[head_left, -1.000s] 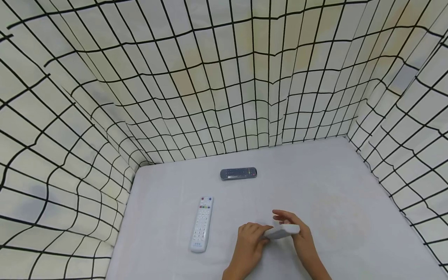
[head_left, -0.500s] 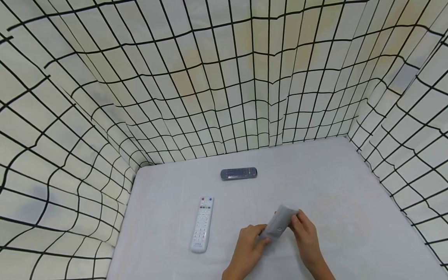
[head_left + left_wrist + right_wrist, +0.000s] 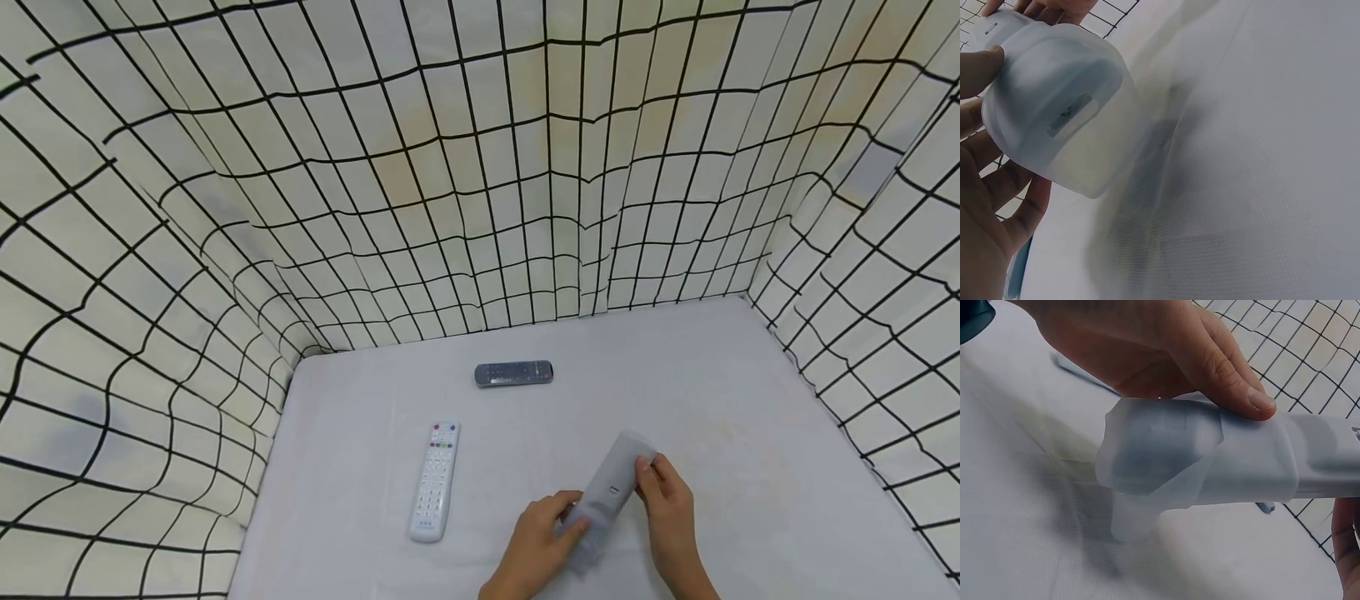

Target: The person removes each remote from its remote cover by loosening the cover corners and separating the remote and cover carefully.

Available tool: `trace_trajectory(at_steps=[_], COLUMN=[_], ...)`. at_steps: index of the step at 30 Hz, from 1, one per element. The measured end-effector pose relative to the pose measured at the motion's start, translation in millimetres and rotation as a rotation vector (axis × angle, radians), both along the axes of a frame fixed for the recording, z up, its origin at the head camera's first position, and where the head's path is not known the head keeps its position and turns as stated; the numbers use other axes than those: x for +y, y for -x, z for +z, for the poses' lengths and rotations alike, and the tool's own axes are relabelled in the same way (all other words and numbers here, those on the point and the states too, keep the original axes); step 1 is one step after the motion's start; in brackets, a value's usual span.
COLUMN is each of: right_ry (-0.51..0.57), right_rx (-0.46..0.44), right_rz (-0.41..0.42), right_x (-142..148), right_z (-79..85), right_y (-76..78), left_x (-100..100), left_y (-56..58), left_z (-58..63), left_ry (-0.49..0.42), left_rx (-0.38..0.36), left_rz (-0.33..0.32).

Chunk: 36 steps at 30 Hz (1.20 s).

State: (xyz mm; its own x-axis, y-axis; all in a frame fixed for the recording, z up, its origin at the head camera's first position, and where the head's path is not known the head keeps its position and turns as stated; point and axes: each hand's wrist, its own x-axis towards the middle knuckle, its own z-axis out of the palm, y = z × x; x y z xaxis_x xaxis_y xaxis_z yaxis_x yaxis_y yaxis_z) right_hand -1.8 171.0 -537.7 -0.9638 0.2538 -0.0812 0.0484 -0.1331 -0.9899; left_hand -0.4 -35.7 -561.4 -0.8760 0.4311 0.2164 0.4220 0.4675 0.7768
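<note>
Though faint overhead, translucent sleeve (image 3: 1075,134) distinct wrist-side.

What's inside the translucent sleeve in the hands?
What looks like a pale remote control shows hazily through the translucent sleeve. Its far face is turned from every camera and cannot be seen.

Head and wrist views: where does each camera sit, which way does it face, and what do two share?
Head: on the head, facing forward and down at the pale, flat tabletop; left hand and right hand show.
Left wrist: on that wrist, facing the grey, oblong object in translucent plastic; left hand, part of right show.
Right wrist: on that wrist, facing the same object; right hand, part of left show.
Both wrist views share the object.
</note>
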Motion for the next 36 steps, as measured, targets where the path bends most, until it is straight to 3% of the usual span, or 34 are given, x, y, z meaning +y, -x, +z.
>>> trace_trajectory(at_steps=[10, 23, 30, 36], right_ry=[0.032, 0.156, 0.21, 0.228], right_rx=[-0.067, -0.097, -0.101, -0.133], right_rz=[-0.096, -0.15, -0.199, -0.208], right_x=[10.1, 22.8, 31.1, 36.5], right_z=[1.6, 1.0, 0.4, -1.9], right_y=[5.9, 12.0, 13.2, 14.8], left_x=[-0.9, -2.3, -3.6, -1.9], left_y=[1.4, 1.5, 0.8, 0.7], left_z=[5.2, 6.3, 8.5, 9.4], left_ry=[-0.009, -0.086, -0.099, -0.078], left_rx=[-0.145, -0.176, -0.289, -0.288], left_rz=[0.011, -0.058, -0.113, -0.133])
